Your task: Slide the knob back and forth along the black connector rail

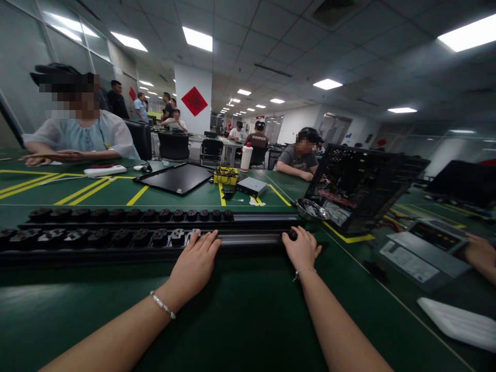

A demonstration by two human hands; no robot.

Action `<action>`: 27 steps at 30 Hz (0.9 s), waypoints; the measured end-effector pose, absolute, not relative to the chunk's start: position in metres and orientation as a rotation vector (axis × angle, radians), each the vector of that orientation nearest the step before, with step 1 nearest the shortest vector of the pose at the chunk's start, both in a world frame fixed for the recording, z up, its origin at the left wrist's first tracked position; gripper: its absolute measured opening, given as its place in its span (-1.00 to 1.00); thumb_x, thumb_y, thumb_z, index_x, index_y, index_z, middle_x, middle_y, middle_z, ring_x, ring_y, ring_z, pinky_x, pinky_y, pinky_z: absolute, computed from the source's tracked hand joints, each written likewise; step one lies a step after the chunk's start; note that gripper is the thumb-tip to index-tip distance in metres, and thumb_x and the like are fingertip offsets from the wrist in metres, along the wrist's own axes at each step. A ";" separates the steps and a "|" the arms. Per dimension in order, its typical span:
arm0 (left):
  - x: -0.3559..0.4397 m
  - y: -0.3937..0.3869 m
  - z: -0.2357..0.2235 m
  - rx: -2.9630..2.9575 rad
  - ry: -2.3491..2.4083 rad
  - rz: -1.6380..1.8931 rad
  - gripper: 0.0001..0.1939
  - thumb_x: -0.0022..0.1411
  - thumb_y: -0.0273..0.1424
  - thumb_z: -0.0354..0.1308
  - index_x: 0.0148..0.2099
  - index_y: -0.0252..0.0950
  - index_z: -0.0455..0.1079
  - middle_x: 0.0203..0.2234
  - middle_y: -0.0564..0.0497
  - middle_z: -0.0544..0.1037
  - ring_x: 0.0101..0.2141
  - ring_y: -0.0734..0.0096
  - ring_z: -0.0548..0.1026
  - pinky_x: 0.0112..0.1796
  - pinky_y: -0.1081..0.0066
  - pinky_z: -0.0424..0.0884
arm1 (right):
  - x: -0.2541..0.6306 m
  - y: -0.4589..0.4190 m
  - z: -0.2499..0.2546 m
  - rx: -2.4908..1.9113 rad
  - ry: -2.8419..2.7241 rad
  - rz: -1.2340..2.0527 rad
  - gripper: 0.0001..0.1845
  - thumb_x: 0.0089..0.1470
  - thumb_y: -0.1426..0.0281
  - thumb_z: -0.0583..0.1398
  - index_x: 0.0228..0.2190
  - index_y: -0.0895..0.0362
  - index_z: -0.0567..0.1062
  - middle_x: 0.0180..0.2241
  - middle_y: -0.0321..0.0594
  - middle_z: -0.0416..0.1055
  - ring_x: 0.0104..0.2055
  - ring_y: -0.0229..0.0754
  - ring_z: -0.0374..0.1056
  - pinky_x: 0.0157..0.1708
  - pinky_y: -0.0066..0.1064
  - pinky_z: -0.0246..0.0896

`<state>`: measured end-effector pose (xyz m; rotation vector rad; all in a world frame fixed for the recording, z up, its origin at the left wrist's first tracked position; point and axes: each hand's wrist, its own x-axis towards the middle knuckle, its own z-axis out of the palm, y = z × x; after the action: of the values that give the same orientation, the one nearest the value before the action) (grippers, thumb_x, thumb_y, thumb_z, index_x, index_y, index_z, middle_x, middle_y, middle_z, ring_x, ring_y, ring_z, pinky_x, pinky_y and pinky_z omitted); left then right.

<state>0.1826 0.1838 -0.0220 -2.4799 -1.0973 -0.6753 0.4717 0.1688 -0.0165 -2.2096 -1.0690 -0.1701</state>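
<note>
A long black power track (pixel 251 239) lies across the green table, with a row of black socket modules (pixel 141 236) along its left part. My left hand (pixel 198 261) rests with outstretched fingers on the track, by the rightmost modules, partly hiding them. At the track's right end, my right hand (pixel 303 250) has its thumb and fingers closed around a small black rounded piece (pixel 293 235), mostly hidden by the fingers. A second track (pixel 263 217) with similar modules (pixel 165 214) runs parallel just behind.
To the right stand an open computer case (pixel 356 191) and a grey power supply unit (pixel 422 253), touched by another person's hand (pixel 482 253). A metal bowl (pixel 312 209) sits beside the case. Farther back are a black panel (pixel 178 178), a yellow basket (pixel 226 176) and a white bottle (pixel 246 157).
</note>
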 end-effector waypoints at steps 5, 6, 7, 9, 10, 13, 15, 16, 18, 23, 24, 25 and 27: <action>0.183 0.183 -0.021 -2.472 -1.096 -0.671 -0.60 0.19 -0.53 -0.12 0.06 -0.34 0.32 0.09 -0.20 0.36 0.06 0.20 0.36 0.16 0.03 0.05 | 0.471 0.168 -0.015 -2.207 -1.082 -0.156 -0.54 0.00 0.13 0.04 -0.10 0.02 0.44 0.10 -0.19 0.25 0.16 0.03 0.00 0.15 0.22 -0.41; 0.183 0.182 -0.020 -2.473 -1.095 -0.679 -0.60 0.18 -0.53 -0.11 0.05 -0.34 0.33 0.09 -0.20 0.37 0.05 0.20 0.36 0.16 0.04 0.06 | 0.470 0.168 -0.015 -2.203 -1.081 -0.158 -0.54 0.00 0.13 0.04 -0.10 0.03 0.44 0.10 -0.19 0.26 0.16 0.03 0.00 0.15 0.22 -0.41; 0.183 0.182 -0.020 -2.475 -1.093 -0.688 -0.60 0.18 -0.53 -0.11 0.04 -0.34 0.33 0.09 -0.20 0.37 0.05 0.20 0.37 0.15 0.04 0.06 | 0.470 0.168 -0.015 -2.200 -1.081 -0.160 -0.54 0.00 0.13 0.04 -0.10 0.03 0.44 0.09 -0.18 0.26 0.16 0.03 0.01 0.15 0.22 -0.41; 0.183 0.181 -0.020 -2.477 -1.092 -0.702 -0.60 0.18 -0.52 -0.11 0.04 -0.33 0.34 0.09 -0.19 0.37 0.04 0.21 0.37 0.15 0.04 0.06 | 0.470 0.168 -0.014 -2.198 -1.085 -0.166 -0.54 0.00 0.14 0.04 -0.10 0.03 0.43 0.09 -0.18 0.26 0.16 0.03 0.01 0.14 0.21 -0.38; 0.183 0.181 -0.020 -2.478 -1.092 -0.704 -0.60 0.18 -0.52 -0.11 0.04 -0.32 0.33 0.09 -0.19 0.37 0.05 0.21 0.37 0.16 0.04 0.06 | 0.470 0.168 -0.014 -2.200 -1.087 -0.168 -0.55 0.00 0.14 0.04 -0.10 0.03 0.43 0.09 -0.18 0.26 0.16 0.04 0.02 0.14 0.21 -0.37; 0.183 0.182 -0.021 -2.481 -1.096 -0.702 -0.59 0.18 -0.51 -0.10 0.06 -0.32 0.32 0.09 -0.18 0.37 0.06 0.21 0.35 0.16 0.05 0.05 | 0.470 0.167 -0.014 -2.214 -1.090 -0.167 -0.54 0.00 0.14 0.04 -0.10 0.03 0.43 0.09 -0.18 0.26 0.15 0.04 0.02 0.14 0.21 -0.37; 0.183 0.182 -0.021 -2.480 -1.099 -0.699 -0.60 0.17 -0.50 -0.09 0.06 -0.32 0.32 0.10 -0.19 0.36 0.07 0.21 0.35 0.16 0.05 0.05 | 0.471 0.167 -0.014 -2.220 -1.097 -0.160 -0.54 0.01 0.13 0.03 -0.09 0.03 0.43 0.10 -0.18 0.25 0.15 0.05 0.01 0.14 0.20 -0.38; 0.183 0.182 -0.021 -2.480 -1.100 -0.696 -0.60 0.17 -0.50 -0.08 0.06 -0.33 0.31 0.10 -0.19 0.36 0.07 0.20 0.35 0.16 0.05 0.04 | 0.471 0.167 -0.014 -2.219 -1.100 -0.158 -0.53 0.01 0.13 0.02 -0.09 0.03 0.43 0.10 -0.18 0.25 0.15 0.05 0.01 0.14 0.20 -0.39; 0.183 0.181 -0.021 -2.480 -1.101 -0.684 -0.60 0.17 -0.50 -0.07 0.06 -0.33 0.31 0.10 -0.19 0.36 0.07 0.20 0.35 0.17 0.05 0.03 | 0.471 0.167 -0.014 -2.214 -1.099 -0.153 -0.53 0.01 0.12 0.02 -0.08 0.03 0.42 0.10 -0.18 0.25 0.16 0.05 0.00 0.15 0.20 -0.40; 0.184 0.180 -0.020 -2.475 -1.106 -0.664 -0.59 0.17 -0.49 -0.07 0.07 -0.33 0.30 0.10 -0.17 0.36 0.07 0.21 0.34 0.17 0.06 0.03 | 0.471 0.167 -0.013 -2.209 -1.098 -0.144 -0.52 0.01 0.13 0.03 -0.08 0.04 0.43 0.10 -0.18 0.25 0.16 0.06 0.00 0.16 0.18 -0.43; 0.184 0.180 -0.019 -2.475 -1.107 -0.665 -0.59 0.16 -0.50 -0.07 0.07 -0.33 0.30 0.10 -0.17 0.36 0.07 0.21 0.34 0.17 0.06 0.03 | 0.471 0.167 -0.013 -2.210 -1.099 -0.145 -0.52 0.01 0.13 0.03 -0.08 0.04 0.43 0.10 -0.18 0.25 0.16 0.06 0.01 0.16 0.18 -0.43; 0.184 0.180 -0.019 -2.477 -1.107 -0.667 -0.59 0.16 -0.50 -0.07 0.07 -0.33 0.30 0.10 -0.17 0.36 0.07 0.21 0.34 0.17 0.05 0.02 | 0.471 0.167 -0.013 -2.210 -1.098 -0.144 -0.52 0.01 0.13 0.03 -0.08 0.05 0.43 0.10 -0.17 0.25 0.16 0.06 0.01 0.16 0.18 -0.42; 0.183 0.180 -0.019 -2.483 -1.108 -0.671 -0.59 0.16 -0.50 -0.07 0.07 -0.33 0.30 0.10 -0.18 0.35 0.08 0.20 0.33 0.17 0.04 0.02 | 0.472 0.167 -0.013 -2.211 -1.094 -0.136 -0.53 0.01 0.13 0.03 -0.08 0.04 0.43 0.10 -0.18 0.26 0.16 0.06 0.01 0.16 0.18 -0.41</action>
<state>0.1834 0.1803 -0.0188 -2.4827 -1.1081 -0.6708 0.4715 0.1669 -0.0128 -2.2109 -1.0943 -0.1362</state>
